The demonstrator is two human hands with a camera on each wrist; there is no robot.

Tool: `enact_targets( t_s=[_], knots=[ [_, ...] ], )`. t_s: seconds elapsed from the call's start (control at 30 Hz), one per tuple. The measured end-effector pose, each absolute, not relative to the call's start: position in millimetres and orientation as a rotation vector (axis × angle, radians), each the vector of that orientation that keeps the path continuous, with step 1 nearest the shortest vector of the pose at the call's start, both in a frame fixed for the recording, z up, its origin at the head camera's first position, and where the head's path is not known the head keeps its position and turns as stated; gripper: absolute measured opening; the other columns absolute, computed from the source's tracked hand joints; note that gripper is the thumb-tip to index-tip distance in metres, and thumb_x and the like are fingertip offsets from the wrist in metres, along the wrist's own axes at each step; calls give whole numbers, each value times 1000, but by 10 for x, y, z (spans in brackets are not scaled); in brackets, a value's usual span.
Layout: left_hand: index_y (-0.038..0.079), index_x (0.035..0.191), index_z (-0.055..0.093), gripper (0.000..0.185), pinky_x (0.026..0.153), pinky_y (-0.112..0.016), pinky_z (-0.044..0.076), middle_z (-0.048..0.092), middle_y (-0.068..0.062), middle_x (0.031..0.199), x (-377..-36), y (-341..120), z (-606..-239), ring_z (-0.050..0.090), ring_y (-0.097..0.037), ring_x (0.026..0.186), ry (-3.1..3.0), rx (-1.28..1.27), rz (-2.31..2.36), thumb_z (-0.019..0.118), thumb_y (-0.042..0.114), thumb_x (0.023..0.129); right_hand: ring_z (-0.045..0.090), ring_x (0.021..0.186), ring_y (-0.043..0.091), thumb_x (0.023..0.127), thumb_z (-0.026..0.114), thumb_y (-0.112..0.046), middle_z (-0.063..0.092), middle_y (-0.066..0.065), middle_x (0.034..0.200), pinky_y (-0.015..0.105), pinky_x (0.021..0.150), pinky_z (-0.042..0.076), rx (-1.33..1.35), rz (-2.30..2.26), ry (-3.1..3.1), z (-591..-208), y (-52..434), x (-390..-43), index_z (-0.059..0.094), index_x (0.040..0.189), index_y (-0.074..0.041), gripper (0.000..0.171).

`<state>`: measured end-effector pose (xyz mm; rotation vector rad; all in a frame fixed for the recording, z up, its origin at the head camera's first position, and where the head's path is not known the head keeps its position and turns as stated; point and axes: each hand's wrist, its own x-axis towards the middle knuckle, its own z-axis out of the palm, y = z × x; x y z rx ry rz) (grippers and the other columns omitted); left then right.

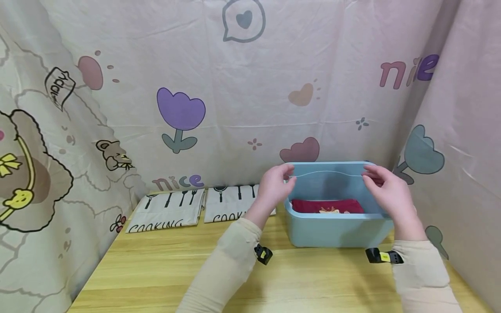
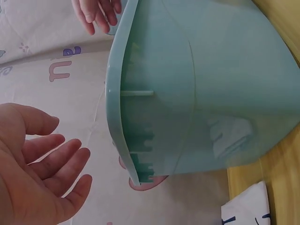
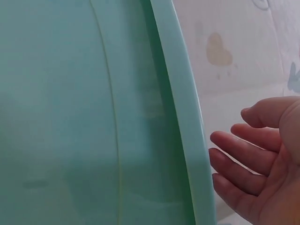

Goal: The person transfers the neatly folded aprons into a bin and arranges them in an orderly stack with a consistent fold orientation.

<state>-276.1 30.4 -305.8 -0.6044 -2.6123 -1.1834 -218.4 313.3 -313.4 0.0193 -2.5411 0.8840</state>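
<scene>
A light blue plastic bin (image 1: 336, 230) stands on the right side of the wooden table. Inside lies a folded dark red cloth (image 1: 313, 206) with a small printed figure. My left hand (image 1: 275, 184) hovers by the bin's left end, its fingers relaxed and holding nothing. Over the right end is my right hand (image 1: 387, 191), also with loosely bent fingers and nothing in them. In the left wrist view, the left hand (image 2: 47, 164) is apart from the bin's rim (image 2: 114, 93). The right wrist view has the right hand (image 3: 262, 164) close beside the rim.
Two folded white cloths printed with utensils and the word COOKING, a left one (image 1: 168, 211) and a right one (image 1: 228, 204), lie along the table's back edge. A patterned curtain (image 1: 242, 87) hangs behind and at both sides. Bare wood (image 1: 156, 269) shows at front left.
</scene>
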Motion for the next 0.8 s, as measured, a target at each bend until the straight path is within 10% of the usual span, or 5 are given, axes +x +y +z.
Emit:
enact_targets(
  t_s=[0.8],
  knots=[
    [14, 125, 67, 34, 93, -46, 48, 68, -3, 122, -2716, -54, -3278, 61, -25, 112, -2465, -625, -559, 68, 21, 93, 56, 109, 43, 91, 68, -8, 67, 21, 115, 64, 89, 44, 323, 643, -2440, -3188, 2662, -2220, 58, 134, -1, 45]
  ],
)
